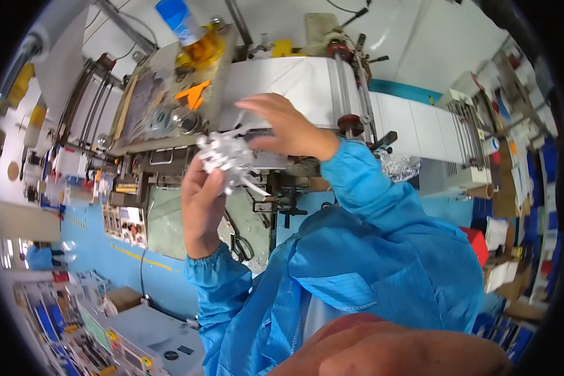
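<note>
A crumpled bundle of white plastic strips (227, 158) is gripped in my left hand (202, 210), thumb on its near side and the loose ends sticking out. Just right of the bundle, my right hand (288, 128) hovers with thumb and fingers apart. Its fingertips are close to a pale strand at the top of the bundle; whether they touch it I cannot tell. Beyond both hands, a white sheet web (276, 75) runs across a machine with a roller at its right end.
On the machine's left plate lie an orange plastic piece (195, 94) and a blue-capped yellow spray can (185, 28). Black-handled scissors (242, 247) rest on a green surface below my left hand. More white strips (400, 168) are heaped right of my right forearm.
</note>
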`<state>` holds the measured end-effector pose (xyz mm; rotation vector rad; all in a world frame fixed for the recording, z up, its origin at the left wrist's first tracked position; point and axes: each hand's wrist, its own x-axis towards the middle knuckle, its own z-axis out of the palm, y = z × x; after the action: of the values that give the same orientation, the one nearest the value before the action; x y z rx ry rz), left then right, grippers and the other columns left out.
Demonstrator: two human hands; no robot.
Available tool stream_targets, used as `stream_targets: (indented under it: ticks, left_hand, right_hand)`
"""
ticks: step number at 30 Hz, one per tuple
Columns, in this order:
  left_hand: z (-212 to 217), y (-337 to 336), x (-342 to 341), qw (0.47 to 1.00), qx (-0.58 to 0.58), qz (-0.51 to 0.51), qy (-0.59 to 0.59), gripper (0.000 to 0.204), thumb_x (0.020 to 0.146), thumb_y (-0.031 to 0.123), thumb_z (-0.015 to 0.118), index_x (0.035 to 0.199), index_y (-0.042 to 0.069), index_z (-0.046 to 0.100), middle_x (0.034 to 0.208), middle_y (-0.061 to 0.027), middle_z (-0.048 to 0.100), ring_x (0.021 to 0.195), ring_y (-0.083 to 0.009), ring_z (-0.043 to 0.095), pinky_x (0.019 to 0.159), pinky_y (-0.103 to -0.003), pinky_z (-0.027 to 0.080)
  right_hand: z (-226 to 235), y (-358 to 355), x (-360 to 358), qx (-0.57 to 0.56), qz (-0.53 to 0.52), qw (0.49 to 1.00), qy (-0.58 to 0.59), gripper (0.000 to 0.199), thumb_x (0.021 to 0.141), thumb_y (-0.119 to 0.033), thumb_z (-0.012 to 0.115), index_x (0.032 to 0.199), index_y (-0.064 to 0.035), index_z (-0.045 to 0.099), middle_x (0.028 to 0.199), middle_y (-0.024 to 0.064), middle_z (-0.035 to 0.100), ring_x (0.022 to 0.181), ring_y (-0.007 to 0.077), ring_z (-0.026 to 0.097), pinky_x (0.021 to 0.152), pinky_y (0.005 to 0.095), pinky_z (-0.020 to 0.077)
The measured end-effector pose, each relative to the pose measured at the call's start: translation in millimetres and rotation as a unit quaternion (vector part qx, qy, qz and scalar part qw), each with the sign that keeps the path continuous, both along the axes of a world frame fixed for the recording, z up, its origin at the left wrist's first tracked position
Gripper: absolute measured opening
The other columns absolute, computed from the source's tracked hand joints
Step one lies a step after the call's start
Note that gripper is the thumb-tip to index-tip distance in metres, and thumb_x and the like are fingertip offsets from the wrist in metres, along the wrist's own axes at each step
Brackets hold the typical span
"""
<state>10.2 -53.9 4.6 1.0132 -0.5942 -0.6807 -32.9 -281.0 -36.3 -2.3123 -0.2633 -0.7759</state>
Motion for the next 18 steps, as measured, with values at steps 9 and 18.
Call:
stream_targets:
  ticks: [9, 18]
  left_hand:
    - [32.3, 8.7, -7.2, 0.972, -0.178, 0.128, -0.082, 0.085, 0.08, 0.043, 0.072, 0.143, 0.004, 0.031, 0.147, -0.0262, 0.028, 0.124, -0.0296, 0.047, 0.102, -0.042, 0.041]
    - [55.4, 7.5, -12.9, 0.917, -0.282, 0.201, -0.198, 0.086, 0.082, 0.044, 0.069, 0.142, 0.0, 0.028, 0.144, -0.0199, 0.036, 0.131, -0.0301, 0.038, 0.104, -0.04, 0.038]
  right_hand:
    - [38.8, 25.6, 12.2, 0.03, 0.12, 0.973, -0.195, 0.016, 0.083, -0.017, 0.069, 0.095, -0.0085, 0.063, 0.083, 0.0051, 0.063, 0.083, 0.025, 0.059, 0.08, 0.0358, 0.0431]
    - [29.7, 22.2, 4.7, 0.12, 0.088, 0.985, -0.083, 0.021, 0.083, -0.021, 0.07, 0.098, -0.0083, 0.063, 0.083, 0.0072, 0.065, 0.082, 0.0243, 0.062, 0.079, 0.0369, 0.0452]
